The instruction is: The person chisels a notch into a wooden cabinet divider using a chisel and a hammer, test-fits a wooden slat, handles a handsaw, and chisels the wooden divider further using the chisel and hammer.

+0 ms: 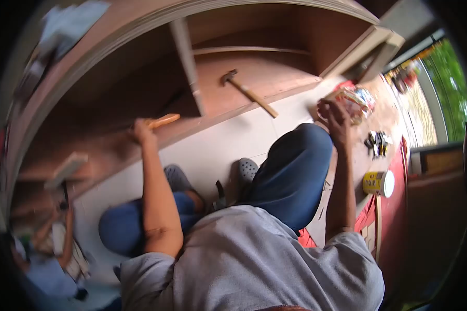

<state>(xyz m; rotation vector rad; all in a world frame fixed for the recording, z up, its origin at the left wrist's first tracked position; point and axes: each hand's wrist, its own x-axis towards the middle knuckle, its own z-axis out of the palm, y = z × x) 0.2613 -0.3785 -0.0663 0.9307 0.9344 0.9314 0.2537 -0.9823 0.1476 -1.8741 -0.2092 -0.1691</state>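
Grey shirt fabric (254, 259) spreads closest to the camera, my legs bent beyond it in blue jeans (290, 176). My left grip (141, 131) wraps around an orange-brown wooden handle (164, 120) at the front of a reddish-brown wooden cabinet (283, 78). My right grip (338, 122) touches a crumpled clear-and-red plastic bag (356, 101) on the pinkish-brown surface (387, 102); I cannot tell whether my fingers pinch it or only rest there. Near it stand black-and-silver metal pieces (377, 143) and a yellow tub with a white end (374, 183). 1 wooden-handled claw hammer (251, 96) lies in the cabinet, its handle jutting past the edge over white floor tiles (207, 150).
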